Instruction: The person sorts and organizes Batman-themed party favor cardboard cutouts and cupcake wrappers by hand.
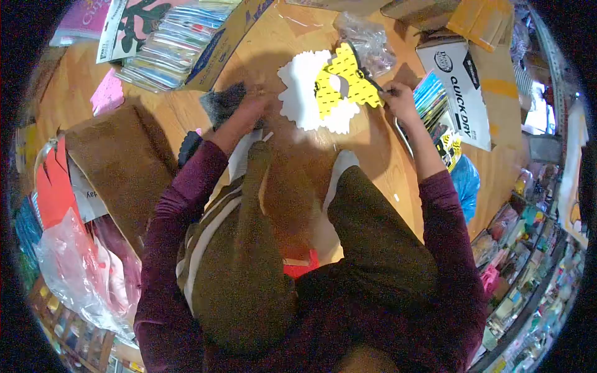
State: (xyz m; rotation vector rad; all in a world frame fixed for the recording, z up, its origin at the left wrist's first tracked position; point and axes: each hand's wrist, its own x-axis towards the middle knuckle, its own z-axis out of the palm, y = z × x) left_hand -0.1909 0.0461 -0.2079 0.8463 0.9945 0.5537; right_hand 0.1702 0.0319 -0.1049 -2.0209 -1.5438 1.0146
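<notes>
While the right hand (398, 101) pinches a thin dark tool at the yellow foam sheet (345, 81) lying on white scalloped foam (305, 93) on the wooden floor (385, 155), the left hand (252, 105), closed on a dark object, should probably steady the stack.

A bright yellow foam cutout (346, 81) speckled with small black dots lies over a plain white scalloped foam sheet (300, 87). At two o'clock, a white cardboard box (461, 87) carries black lettering. The wooden floor (292, 37) is warm orange-brown, both sleeves maroon.

maroon long sleeves (186, 205), olive trousers (373, 230), white socks (341, 163)
</notes>
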